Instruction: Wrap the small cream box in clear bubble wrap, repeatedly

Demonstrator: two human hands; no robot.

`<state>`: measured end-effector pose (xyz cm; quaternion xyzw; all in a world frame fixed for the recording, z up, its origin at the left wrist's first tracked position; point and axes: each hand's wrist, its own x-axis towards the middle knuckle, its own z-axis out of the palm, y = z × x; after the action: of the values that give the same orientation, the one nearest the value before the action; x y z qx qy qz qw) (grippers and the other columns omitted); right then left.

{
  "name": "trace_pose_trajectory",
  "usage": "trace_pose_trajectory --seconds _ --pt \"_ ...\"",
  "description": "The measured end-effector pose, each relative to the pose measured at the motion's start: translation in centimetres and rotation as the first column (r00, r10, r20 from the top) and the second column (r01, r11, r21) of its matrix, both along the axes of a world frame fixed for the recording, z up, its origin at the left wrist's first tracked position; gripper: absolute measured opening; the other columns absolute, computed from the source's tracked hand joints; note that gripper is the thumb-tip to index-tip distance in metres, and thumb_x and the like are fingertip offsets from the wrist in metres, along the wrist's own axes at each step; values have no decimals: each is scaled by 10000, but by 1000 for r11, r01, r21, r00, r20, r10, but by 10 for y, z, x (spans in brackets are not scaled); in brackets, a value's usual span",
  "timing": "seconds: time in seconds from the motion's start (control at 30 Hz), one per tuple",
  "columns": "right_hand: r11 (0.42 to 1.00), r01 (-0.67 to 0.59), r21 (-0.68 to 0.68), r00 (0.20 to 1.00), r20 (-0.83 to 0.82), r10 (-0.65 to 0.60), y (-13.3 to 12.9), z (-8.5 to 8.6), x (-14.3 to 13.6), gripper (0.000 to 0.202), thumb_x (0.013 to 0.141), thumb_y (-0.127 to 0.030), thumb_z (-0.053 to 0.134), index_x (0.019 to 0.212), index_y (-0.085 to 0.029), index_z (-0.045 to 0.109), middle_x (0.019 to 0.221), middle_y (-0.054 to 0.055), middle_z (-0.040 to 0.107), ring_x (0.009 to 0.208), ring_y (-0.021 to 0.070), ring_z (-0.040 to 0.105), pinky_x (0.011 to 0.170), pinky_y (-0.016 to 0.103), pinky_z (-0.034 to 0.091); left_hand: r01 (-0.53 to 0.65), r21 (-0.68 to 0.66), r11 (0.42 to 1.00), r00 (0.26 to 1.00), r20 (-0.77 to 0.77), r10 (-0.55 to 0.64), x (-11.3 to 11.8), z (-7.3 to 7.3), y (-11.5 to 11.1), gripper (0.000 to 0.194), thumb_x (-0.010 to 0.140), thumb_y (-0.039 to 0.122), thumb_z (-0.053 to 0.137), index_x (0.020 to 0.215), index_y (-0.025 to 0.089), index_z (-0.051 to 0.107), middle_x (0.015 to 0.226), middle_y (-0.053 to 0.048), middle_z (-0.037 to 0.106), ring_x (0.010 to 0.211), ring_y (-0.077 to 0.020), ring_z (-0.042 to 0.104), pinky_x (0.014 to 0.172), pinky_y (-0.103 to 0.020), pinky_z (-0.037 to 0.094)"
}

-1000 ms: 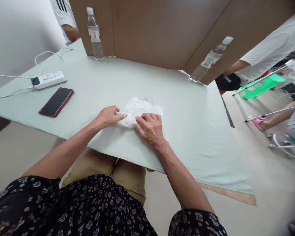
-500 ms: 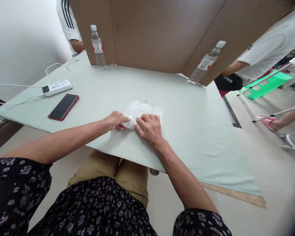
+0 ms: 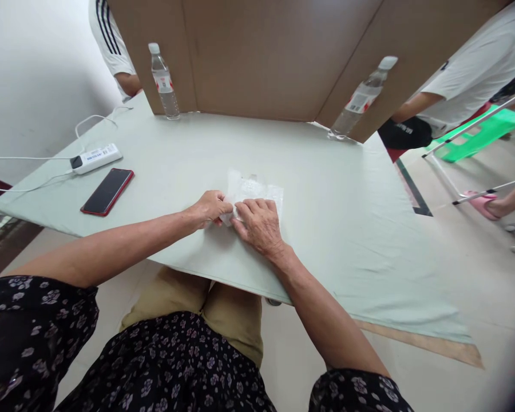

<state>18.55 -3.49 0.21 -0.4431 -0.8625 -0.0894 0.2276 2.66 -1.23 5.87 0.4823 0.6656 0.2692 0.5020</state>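
A crinkled sheet of clear bubble wrap [image 3: 252, 187] lies on the pale green cloth of the table [image 3: 317, 177], in front of me. My left hand [image 3: 212, 207] pinches its left edge between thumb and fingers. My right hand [image 3: 258, 223] rests palm down over the near part of the wrap, with its fingers lying across it and the thumb near my left hand. Whether anything lies under or inside the wrap cannot be made out.
A red-edged phone [image 3: 107, 191] and a white power strip [image 3: 96, 158] with cables lie at the left. Two water bottles [image 3: 165, 86] [image 3: 360, 103] stand by a cardboard screen [image 3: 274, 57]. People's arms show behind it at both sides.
My left hand has moved slightly right, closer to my right hand, and the left part of the wrap is drawn in and stands up more. The right hand stays on the wrap.
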Motion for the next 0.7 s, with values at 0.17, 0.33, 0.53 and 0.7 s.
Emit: trace_pose_trajectory --seconds 0.17,0.33,0.53,0.7 --pt "998 6 -67 994 -110 -13 -2 2 -1 296 904 -314 588 1149 -150 621 986 113 729 922 285 555 863 416 326 99 79 992 995 16 -100 5 -2 -2 173 706 55 632 650 176 521 566 23 598 462 -98 554 412 -189 409" --pt "979 -60 -193 968 -249 11 -3 11 8 301 805 -265 636 1094 -181 620 976 88 738 927 272 602 884 405 369 257 96 962 966 13 -260 1 5 -4 65 647 113 626 691 139 666 649 -12 641 567 -121 602 496 -210 512" --pt "951 -159 -266 922 -384 47 1 17 24 202 824 -208 547 1016 -222 607 952 51 755 889 248 653 865 404 427 397 126 909 915 20 -402 -6 6 -5 320 588 119 539 818 150 760 772 -26 701 693 -143 635 611 -229 570" --pt "942 -165 -293 877 -481 4 1 19 28 207 775 -137 536 941 -240 602 931 24 755 878 224 685 861 391 481 474 209 855 872 22 -489 -11 -1 -6 347 614 123 499 829 163 768 795 -16 711 693 -132 639 655 -237 584"
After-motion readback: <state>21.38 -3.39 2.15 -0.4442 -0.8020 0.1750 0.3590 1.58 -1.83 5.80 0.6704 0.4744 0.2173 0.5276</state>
